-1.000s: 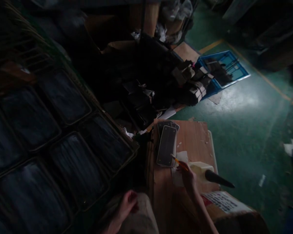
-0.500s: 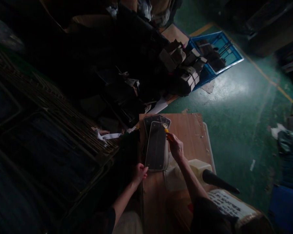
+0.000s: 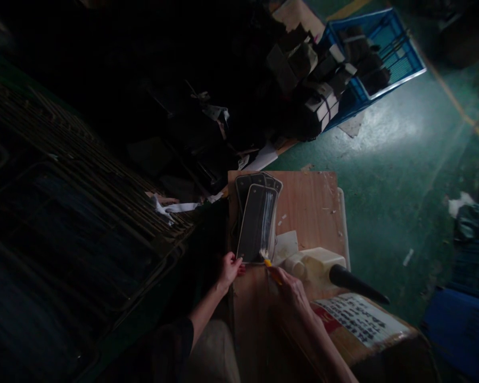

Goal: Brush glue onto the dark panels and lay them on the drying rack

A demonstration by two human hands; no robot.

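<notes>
My left hand (image 3: pixel 229 271) pinches the lower left corner of a dark rectangular panel (image 3: pixel 250 223) with rounded corners and a pale edge. This panel tops a fanned stack of similar dark panels (image 3: pixel 244 186) on a wooden board (image 3: pixel 308 205). In my right hand (image 3: pixel 292 292) is a brush (image 3: pixel 267 263) with a yellow handle, fingers closed round it. Its pale bristles touch the panel near the lower right corner. A whitish streaky band runs down the panel's right side above the bristles.
Right of the stack lies a cream plastic bottle (image 3: pixel 323 261) with a long black nozzle (image 3: pixel 359 284). Below it is a carton with a printed label (image 3: pixel 361 319). Stacked dark panels with pale edges (image 3: pixel 64 223) fill the left. A blue crate (image 3: pixel 399 82) stands on the green floor.
My right hand has drawn the brush from the panel's top right down to its lower right, and a whitish band now shows there. My left hand keeps to the same corner. The view has shifted slightly.
</notes>
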